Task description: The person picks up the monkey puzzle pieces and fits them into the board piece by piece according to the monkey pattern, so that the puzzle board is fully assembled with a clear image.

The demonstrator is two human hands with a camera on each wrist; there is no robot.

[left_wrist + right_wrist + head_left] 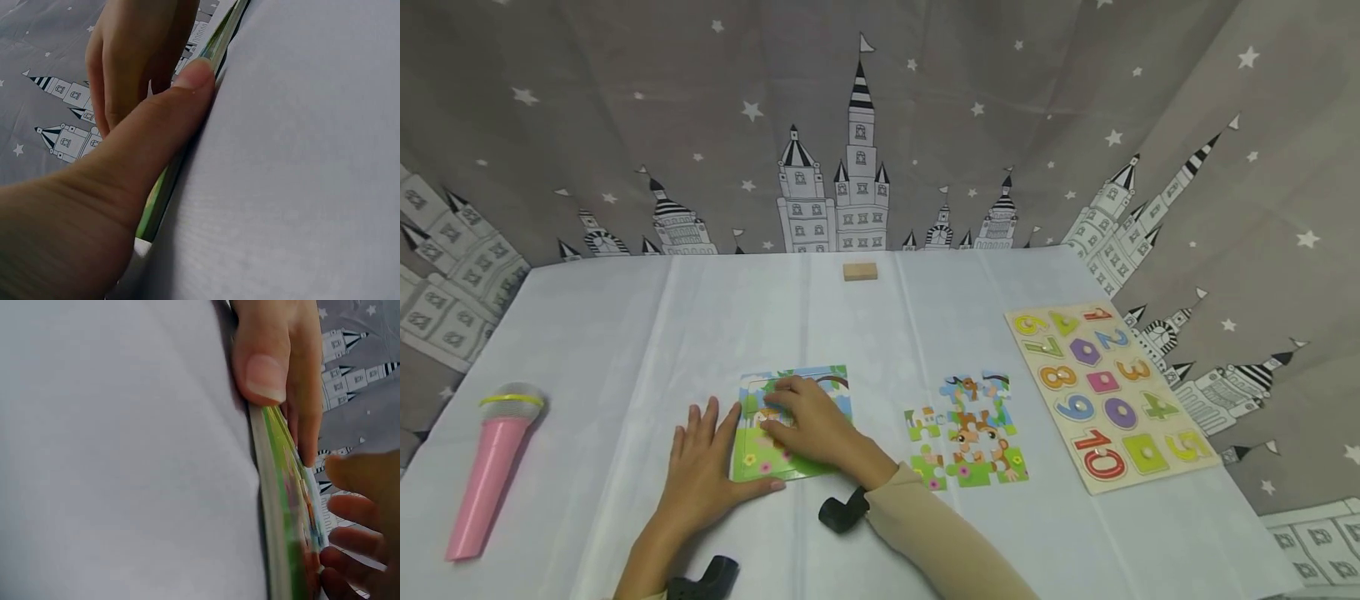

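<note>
A square jigsaw board (790, 471) with a colourful picture lies at the front middle of the white table. My left hand (703, 467) rests at its left side, fingers straight, thumb along the front edge. In the left wrist view that thumb (195, 74) touches the board's edge. My right hand (812, 421) reaches over the board, fingers bent down onto its picture. Its thumb and index finger straddle an orange and white patch; whether they pinch a loose piece cannot be told. The right wrist view shows my right fingertips (334, 537) at the board's surface.
Right of the board lies a partly joined monkey jigsaw (973, 437) in several pieces. Beyond it is a wooden number board (1108, 396). A pink toy microphone (490, 471) lies at the far left, and a small wooden block (860, 272) at the back edge.
</note>
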